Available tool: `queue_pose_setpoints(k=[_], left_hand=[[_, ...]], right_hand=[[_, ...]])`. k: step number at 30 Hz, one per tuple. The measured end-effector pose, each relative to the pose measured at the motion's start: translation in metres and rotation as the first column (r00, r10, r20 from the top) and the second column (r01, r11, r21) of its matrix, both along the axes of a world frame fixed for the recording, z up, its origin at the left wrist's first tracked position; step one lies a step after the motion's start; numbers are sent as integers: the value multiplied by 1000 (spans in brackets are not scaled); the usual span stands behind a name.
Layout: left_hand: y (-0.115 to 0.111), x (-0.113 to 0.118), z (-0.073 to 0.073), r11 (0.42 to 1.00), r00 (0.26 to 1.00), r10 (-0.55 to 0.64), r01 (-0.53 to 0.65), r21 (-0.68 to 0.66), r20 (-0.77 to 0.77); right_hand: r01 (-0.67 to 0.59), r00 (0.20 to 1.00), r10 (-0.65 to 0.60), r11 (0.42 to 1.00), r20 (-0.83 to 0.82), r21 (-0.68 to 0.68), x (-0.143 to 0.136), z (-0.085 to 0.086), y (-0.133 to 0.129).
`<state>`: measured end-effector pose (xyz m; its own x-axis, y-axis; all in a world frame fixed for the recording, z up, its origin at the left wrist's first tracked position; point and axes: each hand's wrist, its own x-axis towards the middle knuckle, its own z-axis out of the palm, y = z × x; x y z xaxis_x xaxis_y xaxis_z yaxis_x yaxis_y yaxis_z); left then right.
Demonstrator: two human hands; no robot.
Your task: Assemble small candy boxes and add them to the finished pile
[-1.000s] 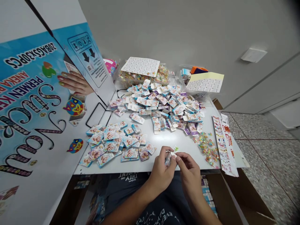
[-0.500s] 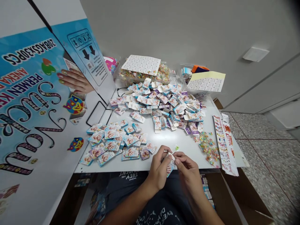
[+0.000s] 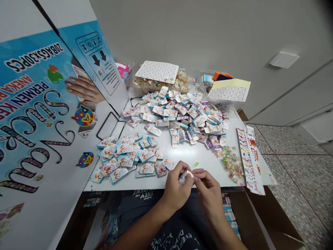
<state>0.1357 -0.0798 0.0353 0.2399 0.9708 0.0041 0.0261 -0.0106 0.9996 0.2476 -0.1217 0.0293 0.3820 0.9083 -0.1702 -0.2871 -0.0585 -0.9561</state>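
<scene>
Box [image 3: 183, 178], small and printed, at lower centre of frame, gripped in fingers of left hand [image 3: 176, 188]; white flap [image 3: 190, 173] showing at its end. Right hand [image 3: 210, 190] at that end, thumb and fingertips close together; cannot tell whether they pinch anything. Green sweet [image 3: 196, 163] just above both hands. Flat box pile [image 3: 125, 160] left of centre; larger box heap [image 3: 179, 113] upper centre; wrapped sweets [image 3: 231, 166] right of centre.
</scene>
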Motion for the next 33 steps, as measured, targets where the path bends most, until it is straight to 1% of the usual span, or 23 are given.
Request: queue_pose_setpoints(k=[2, 4, 6, 8, 10, 11, 14, 16, 17, 20, 23, 26, 29, 31, 33], left_hand=[[2, -3, 1, 1000, 998, 3, -1, -29, 57], [2, -5, 1, 999, 994, -4, 8, -37, 110], [1, -7, 0, 1000, 990, -15, 17, -16, 139], [-1, -6, -2, 1000, 988, -12, 11, 7, 157], [-3, -4, -4, 999, 981, 35, -34, -9, 189], [-4, -3, -5, 997, 976, 69, -63, -35, 207], [-3, -2, -3, 984, 955, 171, -151, -98, 241], [-1, -3, 0, 982, 951, 186, -172, -79, 247], [1, -5, 1, 985, 952, 175, -167, -52, 252], [2, -9, 2, 991, 956, 118, -129, 24, 268], [1, -8, -1, 988, 949, 130, -147, 40, 287], [-2, -4, -1, 981, 935, 170, -189, 34, 310], [-3, 1, 4, 967, 907, 221, -250, 37, 359], [-3, 2, 7, 955, 880, 260, -295, 31, 398], [-3, 1, 11, 942, 855, 305, -335, -2, 420]], right_hand=[[-15, 999, 14, 999, 40, 34, 0, 0, -3], [-12, 999, 11, 999, 39, 31, 1, -1, -6], [15, 1000, -15, 1000, -11, -10, 2, -1, -6], [16, 996, -23, 997, -89, -75, 2, -2, -6], [9, 992, -23, 994, -122, -111, 0, -2, -6], [13, 994, -25, 994, -106, -106, -2, -1, -7], [39, 999, -39, 999, 12, -4, -8, 1, -12], [24, 997, -27, 999, 74, 49, -12, 3, -15], [14, 996, -18, 999, 85, 52, -13, 3, -16], [14, 1000, -14, 999, 19, -28, -12, 3, -14], [50, 997, -54, 995, -49, -83, -10, 0, -8], [141, 990, -141, 989, 14, -45, -13, -5, -7], [226, 969, -222, 974, 105, -28, -21, -6, -10], [247, 957, -243, 969, 155, -3, -28, -3, -14], [231, 947, -240, 971, 212, 69, -33, 0, -18]])
